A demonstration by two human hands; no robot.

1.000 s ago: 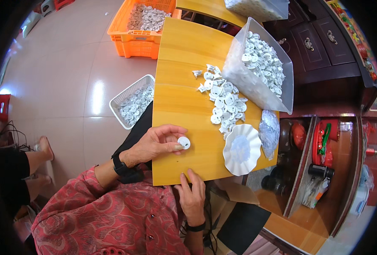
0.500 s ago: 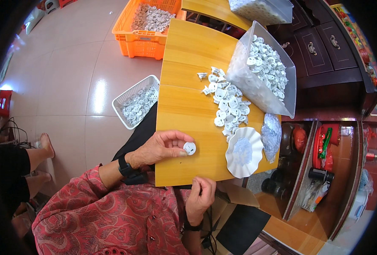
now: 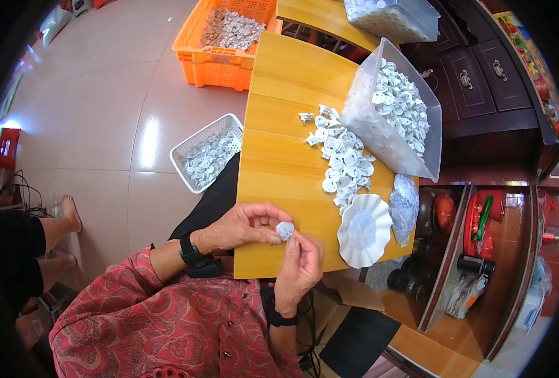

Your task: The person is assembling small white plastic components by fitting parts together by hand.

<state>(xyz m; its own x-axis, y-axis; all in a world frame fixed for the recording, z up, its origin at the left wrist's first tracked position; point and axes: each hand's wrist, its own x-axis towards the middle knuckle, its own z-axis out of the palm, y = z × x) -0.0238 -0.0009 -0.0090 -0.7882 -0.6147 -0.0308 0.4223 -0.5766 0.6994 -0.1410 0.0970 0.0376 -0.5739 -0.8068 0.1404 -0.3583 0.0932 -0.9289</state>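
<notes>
Between the thumb and forefinger of my left hand [image 3: 245, 227] is a small white round plastic piece [image 3: 284, 230], its slotted face turned up. My right hand [image 3: 301, 264] is closed in a pinch, its fingertips meeting the right edge of that piece. Whatever may lie inside that pinch is too small to tell. Similar white plastic pieces [image 3: 345, 160] form a loose pile farther up the wooden table [image 3: 273, 189]. Right of my hands, a white scalloped bowl [image 3: 382, 242] holds small pale, bluish bits.
A translucent bin [image 3: 361, 104] full of white pieces leans at the table's right edge, above a plastic bag [image 3: 404, 208]. On the floor to the left are a white basket [image 3: 182, 165] and an orange crate [image 3: 216, 72], both with pieces inside. Dark drawers [image 3: 465, 82] line the right.
My right hand has moved up from the table's near edge to the white piece, and its fingertips now touch it. My left hand keeps its hold; the piece is turned slightly. The view has shifted a little.
</notes>
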